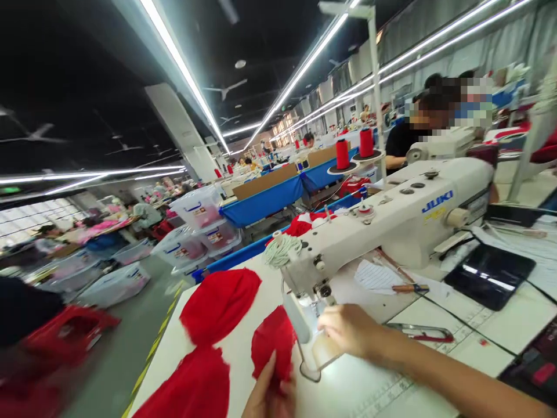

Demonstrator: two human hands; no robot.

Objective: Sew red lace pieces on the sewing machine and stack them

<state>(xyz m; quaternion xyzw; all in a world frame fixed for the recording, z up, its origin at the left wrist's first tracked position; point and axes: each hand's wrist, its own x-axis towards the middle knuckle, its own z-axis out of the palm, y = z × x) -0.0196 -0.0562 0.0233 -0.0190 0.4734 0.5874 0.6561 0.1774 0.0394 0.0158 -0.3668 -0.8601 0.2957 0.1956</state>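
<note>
My left hand [270,395] pinches the near edge of a small red fabric piece [273,342] lying on the white table [243,354], just left of the needle. My right hand [348,331] reaches under the head of the white JUKI sewing machine [391,220], fingers curled at the presser foot; what they grip is hidden. Two more red fabric pieces lie to the left, one [220,305] farther away and one [191,389] at the near edge.
Scissors [420,332] lie right of the needle, a dark tablet [489,274] beyond them. Red thread cones [342,154] stand behind the machine. A co-worker [407,136] sits at the station beyond. Plastic bins [200,223] and a red stool [72,331] line the aisle on the left.
</note>
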